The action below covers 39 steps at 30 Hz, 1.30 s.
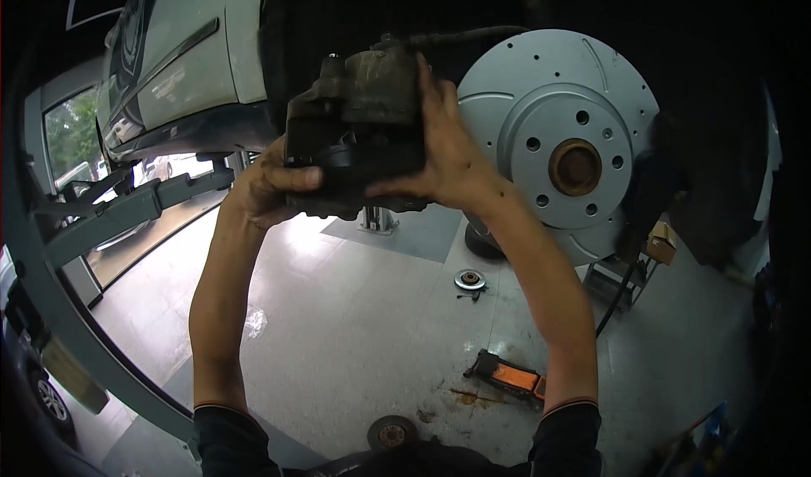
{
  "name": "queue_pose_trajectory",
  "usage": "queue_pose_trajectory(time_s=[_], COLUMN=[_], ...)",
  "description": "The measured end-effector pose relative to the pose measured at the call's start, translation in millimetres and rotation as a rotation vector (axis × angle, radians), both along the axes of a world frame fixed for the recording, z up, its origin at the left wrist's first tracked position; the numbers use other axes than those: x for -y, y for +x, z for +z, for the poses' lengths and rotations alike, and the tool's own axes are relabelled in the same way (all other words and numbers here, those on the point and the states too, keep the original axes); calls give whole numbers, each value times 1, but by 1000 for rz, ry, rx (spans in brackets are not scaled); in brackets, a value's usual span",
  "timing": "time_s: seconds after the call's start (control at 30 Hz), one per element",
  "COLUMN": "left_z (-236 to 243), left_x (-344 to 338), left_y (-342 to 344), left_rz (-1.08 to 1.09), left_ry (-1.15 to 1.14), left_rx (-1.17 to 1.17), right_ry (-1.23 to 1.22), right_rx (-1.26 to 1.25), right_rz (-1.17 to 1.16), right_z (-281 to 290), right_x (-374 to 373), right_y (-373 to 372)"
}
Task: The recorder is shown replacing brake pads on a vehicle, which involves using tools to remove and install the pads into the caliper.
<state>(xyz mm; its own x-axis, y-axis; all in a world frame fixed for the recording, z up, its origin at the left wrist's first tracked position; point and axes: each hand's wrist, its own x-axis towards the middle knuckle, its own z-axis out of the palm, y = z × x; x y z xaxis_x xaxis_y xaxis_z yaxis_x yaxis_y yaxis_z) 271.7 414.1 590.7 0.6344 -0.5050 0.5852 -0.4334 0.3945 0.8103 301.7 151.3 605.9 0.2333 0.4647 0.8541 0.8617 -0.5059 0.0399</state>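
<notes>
A dark, grimy brake caliper (372, 92) is held up between my two hands, to the left of the brake disc. My left hand (274, 181) grips its lower left side, thumb across the front. At its right side, my right hand (452, 152) has the fingers reaching up along the body and the thumb under the front. A hose (473, 34) runs from the caliper's top toward the disc. The silver brake disc (528, 97), drilled and slotted, sits on the rusty hub (576, 167). Deep shadow hides the caliper's inner side.
A white car (190, 54) is raised on a grey lift arm (127, 215) at the left. On the floor lie another disc (470, 280), an orange and black tool (507, 376) and a rusty round part (392, 433). A cart with a cardboard box (661, 242) stands at the right.
</notes>
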Motion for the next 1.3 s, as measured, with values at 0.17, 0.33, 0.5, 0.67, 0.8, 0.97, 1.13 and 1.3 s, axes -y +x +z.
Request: queue_pose_trajectory(time_s=[0.17, 0.33, 0.5, 0.67, 0.8, 0.97, 1.13, 1.3], left_z=[6, 9, 9, 10, 12, 13, 21, 40], left_x=[3, -1, 2, 5, -6, -17, -21, -26], left_y=[1, -1, -7, -11, -8, 4, 4, -17], left_rz=[67, 64, 132, 183, 59, 59, -22, 341], left_ry=[62, 50, -14, -21, 66, 129, 191, 409], left_rx=[59, 2, -41, -51, -12, 20, 150, 335], right_ry=[24, 14, 6, 59, 96, 123, 150, 178], right_rx=[-5, -55, 29, 165, 186, 190, 191, 190], right_rz=[3, 7, 16, 15, 42, 37, 31, 17], right_z=[-2, -5, -3, -8, -12, -15, -18, -19], right_x=[1, 1, 1, -1, -6, -10, -13, -15], right_y=[1, 7, 12, 13, 16, 20, 20, 18])
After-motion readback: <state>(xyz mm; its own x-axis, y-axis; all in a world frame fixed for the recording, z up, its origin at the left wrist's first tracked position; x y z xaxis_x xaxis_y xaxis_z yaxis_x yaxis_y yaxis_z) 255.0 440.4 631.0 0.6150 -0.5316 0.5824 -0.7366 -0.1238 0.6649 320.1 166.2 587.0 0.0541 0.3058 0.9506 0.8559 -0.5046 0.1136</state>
